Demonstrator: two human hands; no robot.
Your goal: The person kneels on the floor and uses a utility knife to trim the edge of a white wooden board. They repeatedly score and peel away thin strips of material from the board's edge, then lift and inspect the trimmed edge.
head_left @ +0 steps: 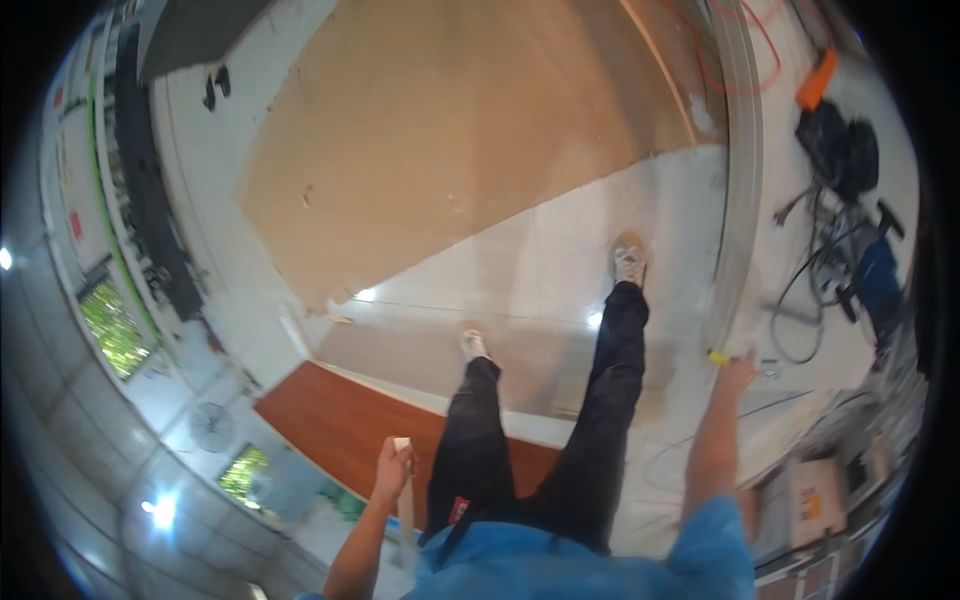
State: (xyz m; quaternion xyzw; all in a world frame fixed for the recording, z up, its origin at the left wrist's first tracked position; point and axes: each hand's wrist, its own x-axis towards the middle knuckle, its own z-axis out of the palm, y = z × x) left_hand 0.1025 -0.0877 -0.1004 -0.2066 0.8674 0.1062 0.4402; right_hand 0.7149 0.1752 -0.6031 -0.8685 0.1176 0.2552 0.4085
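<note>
My left hand (391, 472) is closed around a pale, narrow strip (406, 515), whose end shows above my fingers. The strip hangs down beside my left leg, over a reddish-brown board (345, 415). On the right, my right hand (739, 371) is over the edge of a pale work surface (745, 315). A small yellow object (717, 357) sticks out from its thumb side and seems to be gripped; its kind is too small to make out. Beside those fingers lies a small metallic piece (768, 368).
A large tan sheet (450, 130) covers much of the floor ahead of my feet. A long grey metal rail (741, 150) runs along the right. Beyond it lie a black bag (838, 150), a blue power tool (876, 275) and tangled cables (800, 330). Cartons (812, 495) stand at lower right.
</note>
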